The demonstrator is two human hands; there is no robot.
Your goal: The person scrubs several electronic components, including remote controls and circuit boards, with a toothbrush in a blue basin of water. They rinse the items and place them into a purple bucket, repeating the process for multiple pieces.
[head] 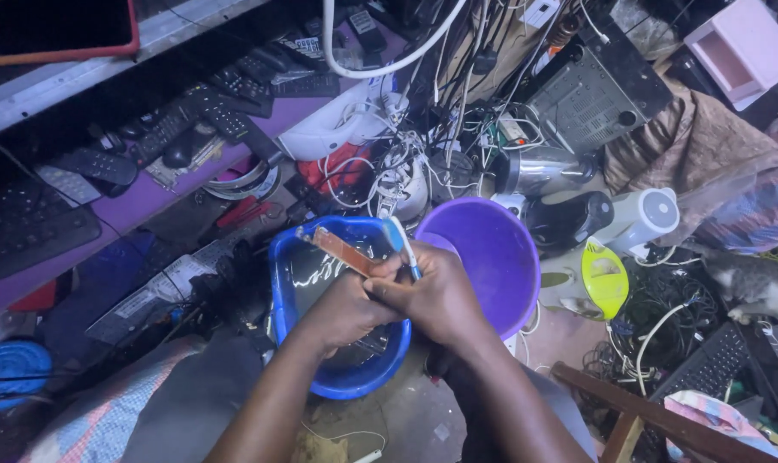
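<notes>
Viewpoint: looking down from the person's head at both arms, which reach forward over the lap towards two bowls on a crowded floor.
Left hand (344, 306): fingers clenched round the near end of a long, flat, reddish-brown board (342, 249), which looks like a narrow circuit strip.
Right hand (436, 296): fingers pinched round the handle of a small brush (404, 243) with a pale blue and white handle, its head resting on the strip close to the left hand.
Where the strip is: held slanted over a blue plastic bowl (296, 261), its far end pointing up and left above the rim.
How the strip looks: thin, rigid, coppery, with a lighter metal tip; whether it is wet or dirty cannot be told.
Stage of the work: judging by the pose, brushing of the strip is under way over the bowl; only the near part lies under the brush, so most of its length seems left to do.
Blue bowl: holds dark, glossy liquid that reflects light.
Purple bowl (500, 257): just beside the blue one, on the right, looking empty.
Further right: a yellow-green and white appliance (597, 279) and a black and white kettle (608, 219).
Far left: a purple shelf (140, 206) strewn with black remote controls (235, 86).
Far centre: a tangle of white cables (398, 163) and a grey metal box (595, 94).
</notes>
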